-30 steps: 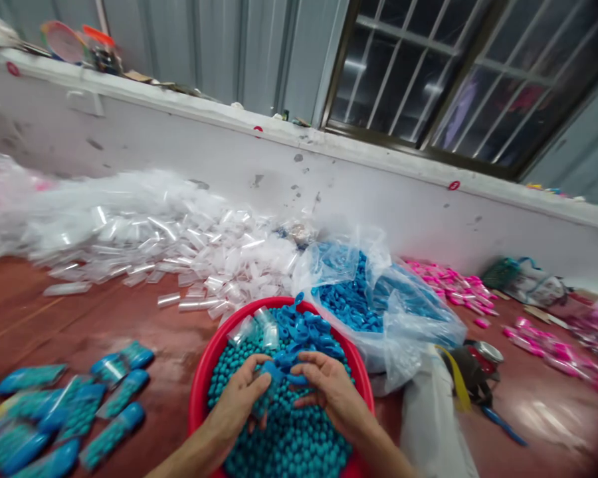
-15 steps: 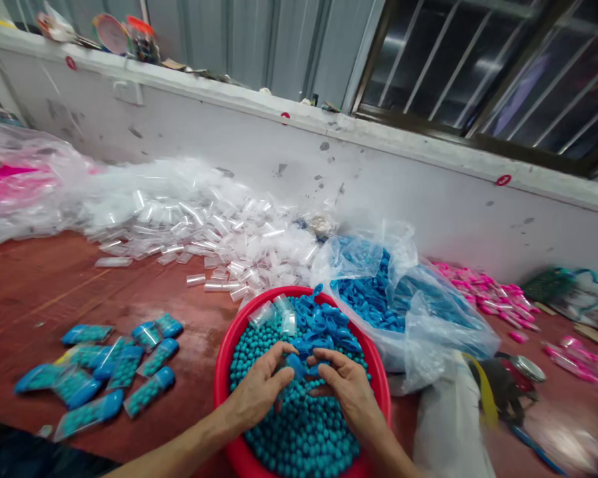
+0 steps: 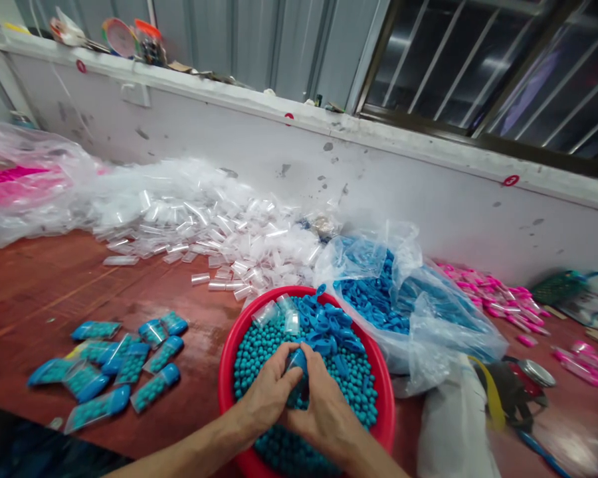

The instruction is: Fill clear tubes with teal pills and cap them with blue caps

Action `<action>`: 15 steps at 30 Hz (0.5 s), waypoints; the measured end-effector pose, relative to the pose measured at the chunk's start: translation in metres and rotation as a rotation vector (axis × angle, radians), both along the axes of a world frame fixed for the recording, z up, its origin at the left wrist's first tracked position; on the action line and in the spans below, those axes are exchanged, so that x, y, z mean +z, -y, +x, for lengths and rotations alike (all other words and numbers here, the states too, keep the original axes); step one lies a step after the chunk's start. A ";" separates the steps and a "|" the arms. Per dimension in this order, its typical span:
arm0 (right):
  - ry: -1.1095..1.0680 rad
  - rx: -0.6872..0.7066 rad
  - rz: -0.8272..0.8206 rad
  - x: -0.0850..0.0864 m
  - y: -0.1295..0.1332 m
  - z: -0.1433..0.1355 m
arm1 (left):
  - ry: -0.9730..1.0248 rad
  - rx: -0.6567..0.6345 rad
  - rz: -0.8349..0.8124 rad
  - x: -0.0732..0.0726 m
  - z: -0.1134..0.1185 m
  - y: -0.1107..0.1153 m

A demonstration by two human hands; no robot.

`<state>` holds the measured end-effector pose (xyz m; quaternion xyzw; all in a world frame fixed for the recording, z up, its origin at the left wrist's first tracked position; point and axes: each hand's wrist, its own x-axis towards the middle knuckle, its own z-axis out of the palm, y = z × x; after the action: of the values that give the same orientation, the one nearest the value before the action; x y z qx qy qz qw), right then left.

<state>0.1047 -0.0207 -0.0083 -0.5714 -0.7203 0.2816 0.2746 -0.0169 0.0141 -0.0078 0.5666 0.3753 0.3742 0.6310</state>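
Observation:
Above a red basin [image 3: 225, 372], my left hand [image 3: 266, 388] and my right hand [image 3: 323, 405] are closed together round a small clear tube with a blue end [image 3: 297, 362]. My fingers cover most of it. Teal beads [image 3: 361, 398] fill the basin below. At the basin's far side lie blue plastic caps [image 3: 329, 325] in a heap, and beside them a few clear tubes [image 3: 292, 323] rest on the beads. To the left on the table are several bead-filled tubes with blue caps [image 3: 154, 388].
Clear tubes [image 3: 219, 232] are heaped along the wall. An open plastic bag of blue caps [image 3: 373, 299] stands behind the basin at right. Farther right lie pink pieces [image 3: 498, 292], a lidded jar [image 3: 535, 373] and a white bag [image 3: 451, 425] on the red table [image 3: 40, 285].
My hands were apart over the basin, the right one at the blue caps. They have come together round the tube. The view has shifted slightly.

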 end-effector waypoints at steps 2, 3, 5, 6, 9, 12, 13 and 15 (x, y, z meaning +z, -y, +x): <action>0.038 -0.027 0.057 0.000 -0.001 -0.003 | -0.014 0.048 -0.067 0.004 0.003 0.003; 0.053 -0.031 0.083 -0.001 -0.001 -0.004 | -0.021 0.072 -0.089 0.006 0.005 0.004; 0.074 -0.028 0.111 -0.005 0.000 -0.005 | -0.037 0.100 -0.096 0.006 0.009 0.006; 0.085 -0.029 0.116 -0.009 0.000 -0.005 | -0.050 0.108 -0.085 0.005 0.010 0.007; 0.114 -0.055 0.115 -0.018 0.003 -0.006 | -0.106 0.103 -0.012 0.001 0.012 0.007; 0.094 -0.010 0.053 -0.018 0.005 -0.006 | -0.220 0.081 0.094 0.001 0.004 0.004; 0.077 0.041 0.009 -0.015 0.004 -0.004 | -0.272 0.064 0.134 0.003 -0.002 0.002; 0.069 0.146 -0.052 -0.008 0.000 0.002 | -0.376 0.033 0.200 0.010 -0.024 -0.003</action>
<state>0.1065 -0.0205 -0.0158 -0.5336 -0.7615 0.2996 0.2136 -0.0406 0.0171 0.0018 0.6800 0.4564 0.3076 0.4844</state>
